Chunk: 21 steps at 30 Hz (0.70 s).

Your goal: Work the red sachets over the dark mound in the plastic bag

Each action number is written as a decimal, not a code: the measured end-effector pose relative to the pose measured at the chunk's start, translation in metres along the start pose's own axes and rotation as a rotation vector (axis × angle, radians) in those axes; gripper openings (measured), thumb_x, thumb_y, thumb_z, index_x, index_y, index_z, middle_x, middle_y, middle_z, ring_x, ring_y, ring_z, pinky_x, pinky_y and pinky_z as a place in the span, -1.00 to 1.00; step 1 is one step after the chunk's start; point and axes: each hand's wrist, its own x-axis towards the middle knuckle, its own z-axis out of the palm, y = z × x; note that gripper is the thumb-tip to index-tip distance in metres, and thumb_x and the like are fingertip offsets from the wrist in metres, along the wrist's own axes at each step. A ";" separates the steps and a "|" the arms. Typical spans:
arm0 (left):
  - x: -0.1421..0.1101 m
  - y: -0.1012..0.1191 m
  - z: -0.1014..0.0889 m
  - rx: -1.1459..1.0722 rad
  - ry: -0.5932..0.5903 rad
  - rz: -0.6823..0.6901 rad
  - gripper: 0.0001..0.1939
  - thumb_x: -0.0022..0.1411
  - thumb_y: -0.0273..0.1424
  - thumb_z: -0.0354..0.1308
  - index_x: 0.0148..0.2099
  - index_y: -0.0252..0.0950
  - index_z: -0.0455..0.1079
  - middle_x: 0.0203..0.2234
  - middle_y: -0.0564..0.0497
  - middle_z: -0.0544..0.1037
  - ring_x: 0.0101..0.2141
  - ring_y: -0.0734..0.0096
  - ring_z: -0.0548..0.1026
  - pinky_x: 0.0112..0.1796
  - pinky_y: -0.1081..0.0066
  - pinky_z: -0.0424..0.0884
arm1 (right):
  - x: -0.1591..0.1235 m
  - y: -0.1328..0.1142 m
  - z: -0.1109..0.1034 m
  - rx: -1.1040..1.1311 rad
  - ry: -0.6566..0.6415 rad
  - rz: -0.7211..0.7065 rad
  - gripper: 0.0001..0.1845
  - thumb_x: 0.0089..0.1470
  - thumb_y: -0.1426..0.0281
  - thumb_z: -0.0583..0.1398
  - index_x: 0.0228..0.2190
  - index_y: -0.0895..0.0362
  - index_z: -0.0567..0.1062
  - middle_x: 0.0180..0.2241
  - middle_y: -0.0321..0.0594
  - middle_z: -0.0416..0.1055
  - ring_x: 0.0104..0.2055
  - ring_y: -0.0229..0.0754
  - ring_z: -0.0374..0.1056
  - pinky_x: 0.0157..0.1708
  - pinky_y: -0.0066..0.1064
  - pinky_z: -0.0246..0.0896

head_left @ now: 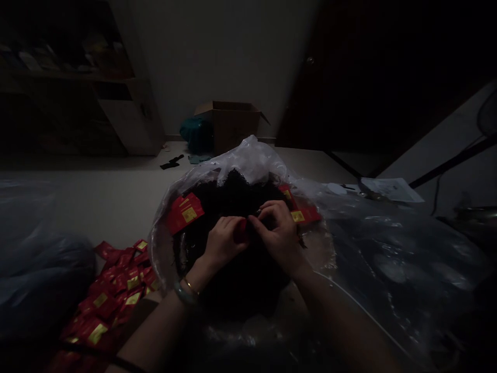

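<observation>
Plastic sheeting (252,155), thin and crinkled, drapes around a rounded mound of dark, crumbly material (233,194). Over its middle, the left hand (226,239) grasps a small red packet (241,231), mostly hidden by the fingers. The right hand (278,230) curls just beside it; whether it grips anything, I cannot tell. Flat red sachets (185,212) with gold squares lie at the mound's left edge. A glossy red pile (116,285) at lower left is partly hidden by the left forearm; deep shadow blurs the shelves (73,75).
</observation>
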 end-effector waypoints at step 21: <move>-0.001 -0.012 0.002 -0.192 0.023 -0.249 -0.38 -0.09 -0.42 0.34 0.06 -0.25 0.27 -0.13 -0.09 0.52 -0.16 0.24 0.51 -0.14 0.28 0.44 | 0.002 0.000 -0.011 0.044 -0.464 -0.074 -0.63 0.21 0.43 0.02 0.04 0.06 0.31 -0.11 -0.18 0.48 0.01 -0.13 0.34 0.11 -0.09 0.15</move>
